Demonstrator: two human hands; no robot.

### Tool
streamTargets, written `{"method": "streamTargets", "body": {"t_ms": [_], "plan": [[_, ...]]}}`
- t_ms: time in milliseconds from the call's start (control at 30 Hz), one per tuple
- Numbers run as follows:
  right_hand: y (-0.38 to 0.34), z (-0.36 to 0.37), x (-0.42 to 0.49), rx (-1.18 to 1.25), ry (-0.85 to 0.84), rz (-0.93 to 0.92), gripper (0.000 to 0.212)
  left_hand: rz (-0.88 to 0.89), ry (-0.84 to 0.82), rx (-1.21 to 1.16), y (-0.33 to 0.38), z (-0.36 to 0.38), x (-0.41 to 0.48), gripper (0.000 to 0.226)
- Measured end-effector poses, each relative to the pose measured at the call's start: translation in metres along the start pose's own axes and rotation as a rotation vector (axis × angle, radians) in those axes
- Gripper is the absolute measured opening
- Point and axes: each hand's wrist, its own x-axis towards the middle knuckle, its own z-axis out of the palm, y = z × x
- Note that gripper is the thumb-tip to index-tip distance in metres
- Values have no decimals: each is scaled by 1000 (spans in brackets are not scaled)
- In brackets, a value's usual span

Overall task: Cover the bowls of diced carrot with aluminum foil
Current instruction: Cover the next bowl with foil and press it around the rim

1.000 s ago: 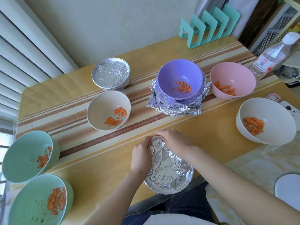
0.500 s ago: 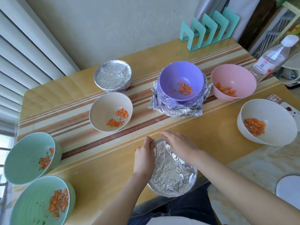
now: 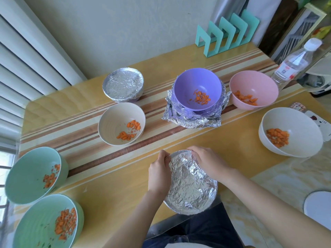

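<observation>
Wooden table (image 3: 114, 197), foil-covered bowl (image 3: 191, 187) between both hands (image 3: 158, 171)

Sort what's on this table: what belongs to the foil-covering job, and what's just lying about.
Job: near foil-wrapped bowl; far foil-covered bowl; foil stack; open carrot bowls: purple bowl, pink bowl, cream bowl, white bowl, farther green bowl, nearer green bowl.
Lying about: teal rack, plastic bottle, white disc.

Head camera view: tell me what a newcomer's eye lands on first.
At the near edge of the table, the left hand and right hand grip a foil-covered bowl. Behind it, a purple bowl of diced carrot sits on a pile of foil sheets; a second covered bowl stands back left.
</observation>
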Motion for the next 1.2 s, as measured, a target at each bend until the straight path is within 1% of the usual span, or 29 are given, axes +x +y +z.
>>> {"method": "streamTargets", "body": {"t_ms": [100,200,367,433,533,667,767,933,1033,1100,1133,1200], "plan": [[5,1,-5,55,23,34,34,14,-6,20,1,1,0,14],[9,3,-7,52,42,54,36,23,-15,29,3,2,-1,14],[8,0,-11,79,26,75,34,-8,4,29,7,6,-6,16],[9,-1,-13,88,6,110,37,-50,42,-7,7,8,-8,15],[11,-2,-16,178,-5,157,39,-154,108,-96,9,8,-7,15],[13,-7,-13,256,83,184,37,-233,145,-192,18,11,-9,15],[16,-15,-11,247,99,182,37,-262,162,-220,23,18,-6,19],[22,-29,-4,160,5,196,39,-317,209,-227,32,23,-4,19],[24,-34,1,183,20,194,38,-467,258,-268,35,26,-3,13],[24,-36,5,277,33,207,36,-539,241,-305,36,27,-6,14],[26,-37,6,315,34,228,35,-532,200,-306,37,29,-9,16],[30,-38,8,318,18,255,35,-472,76,-246,37,29,-17,23]]}}
